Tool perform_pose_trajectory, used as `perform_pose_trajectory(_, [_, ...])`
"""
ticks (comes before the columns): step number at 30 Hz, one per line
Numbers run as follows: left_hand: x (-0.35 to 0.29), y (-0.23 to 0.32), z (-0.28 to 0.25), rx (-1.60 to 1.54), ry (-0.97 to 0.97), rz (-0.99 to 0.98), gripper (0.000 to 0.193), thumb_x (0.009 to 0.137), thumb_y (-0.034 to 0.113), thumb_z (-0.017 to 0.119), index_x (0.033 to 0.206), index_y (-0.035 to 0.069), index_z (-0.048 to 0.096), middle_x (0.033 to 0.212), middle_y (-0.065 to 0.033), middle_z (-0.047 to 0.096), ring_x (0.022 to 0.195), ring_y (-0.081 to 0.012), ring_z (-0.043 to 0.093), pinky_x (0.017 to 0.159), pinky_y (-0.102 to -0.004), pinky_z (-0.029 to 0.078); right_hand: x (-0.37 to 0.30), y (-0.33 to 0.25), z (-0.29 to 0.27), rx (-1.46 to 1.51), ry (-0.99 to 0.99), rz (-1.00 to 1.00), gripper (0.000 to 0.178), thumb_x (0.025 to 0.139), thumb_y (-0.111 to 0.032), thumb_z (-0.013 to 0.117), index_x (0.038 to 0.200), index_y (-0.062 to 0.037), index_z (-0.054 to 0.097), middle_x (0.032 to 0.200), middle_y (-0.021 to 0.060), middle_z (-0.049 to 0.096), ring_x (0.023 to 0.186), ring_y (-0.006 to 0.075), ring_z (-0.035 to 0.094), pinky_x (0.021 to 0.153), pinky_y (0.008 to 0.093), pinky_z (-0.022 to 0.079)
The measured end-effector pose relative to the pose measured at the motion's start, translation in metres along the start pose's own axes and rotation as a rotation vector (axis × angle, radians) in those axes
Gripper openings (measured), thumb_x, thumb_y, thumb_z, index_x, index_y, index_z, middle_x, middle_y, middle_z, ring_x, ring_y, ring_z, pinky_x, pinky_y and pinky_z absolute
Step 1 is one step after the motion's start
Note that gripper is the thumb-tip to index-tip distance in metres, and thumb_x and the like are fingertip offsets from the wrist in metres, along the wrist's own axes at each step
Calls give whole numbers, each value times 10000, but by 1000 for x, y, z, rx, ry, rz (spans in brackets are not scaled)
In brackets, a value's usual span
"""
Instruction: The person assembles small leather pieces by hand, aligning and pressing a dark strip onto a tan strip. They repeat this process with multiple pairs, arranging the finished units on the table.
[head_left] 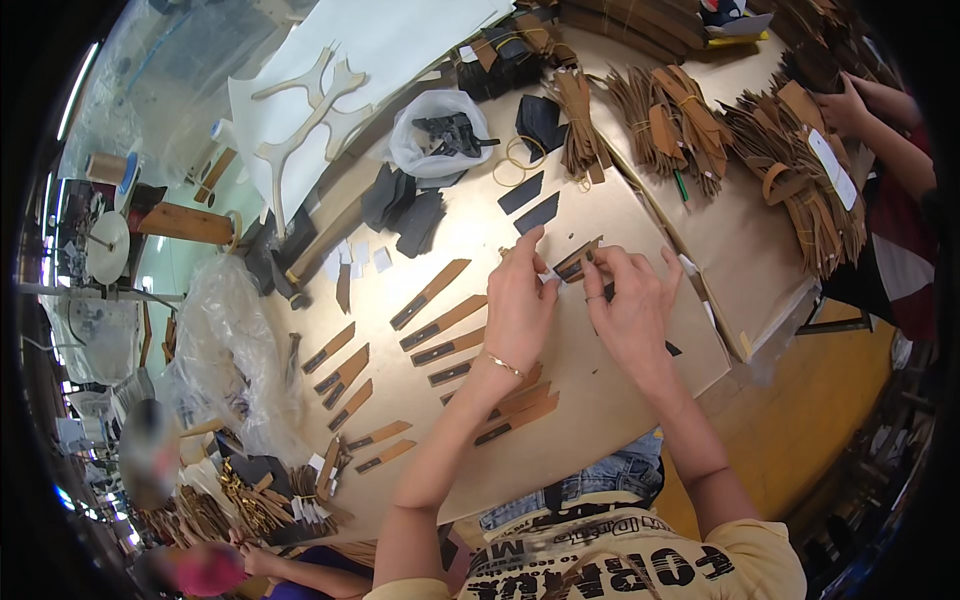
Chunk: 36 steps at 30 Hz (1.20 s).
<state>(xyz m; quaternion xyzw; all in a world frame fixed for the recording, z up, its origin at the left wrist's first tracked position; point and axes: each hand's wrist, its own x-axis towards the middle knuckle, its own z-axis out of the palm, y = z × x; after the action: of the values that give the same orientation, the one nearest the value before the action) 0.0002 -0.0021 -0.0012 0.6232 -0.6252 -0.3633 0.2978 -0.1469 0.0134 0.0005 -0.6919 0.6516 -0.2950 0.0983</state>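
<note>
Between my two hands, over the cardboard-coloured work surface, is a short brown leather strip [572, 266] with a dark section on it. My left hand [522, 312] pinches its left end, where a small white bit shows by the fingertips. On the other end, the thumb and fingers of my right hand [632, 305] are closed, partly hiding the piece. Left of my hands lie several brown leather strips [432, 292] in slanted rows, each with a dark end. Two black slanted pieces [538, 212] rest just beyond my left fingertips.
Past the black pieces are rubber bands [517, 165] and a white plastic bag [437, 135] with black scraps. Stacks of black pieces [405, 208] lie farther left. Bundled brown strips [665, 125] line the far right, where another person's hand [845, 105] reaches in. Clear plastic [228, 345] lies at left.
</note>
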Motion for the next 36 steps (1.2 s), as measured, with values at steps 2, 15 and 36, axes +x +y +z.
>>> perform_pose_trajectory(2, [1,-1,-4,42,19,66,589,745,-80,735,1295,21,549,1074,-139,571,822,-185,614,642,-260,605,-2,-4,2,10,12,-1,99,896,-206,671,938,-117,656,762,10,692,815,211,654,1045,530,289])
perform_pose_trajectory(15, [5,-22,4,-162,112,100,115,788,-41,650,902,-43,638,768,-173,665,712,-319,665,670,-379,542,-21,-11,-5,-331,-196,-224,325,929,-384,609,1179,-202,709,1291,68,546,1228,239,472,1117,593,207])
perform_pose_trajectory(36, [-11,-11,17,680,130,310,259,848,227,663,998,24,716,1230,-187,606,1212,-316,521,1059,-481,347,1,10,-22,-234,-189,-403,275,949,-166,602,1213,-106,647,1297,113,525,1255,298,469,1110,463,294])
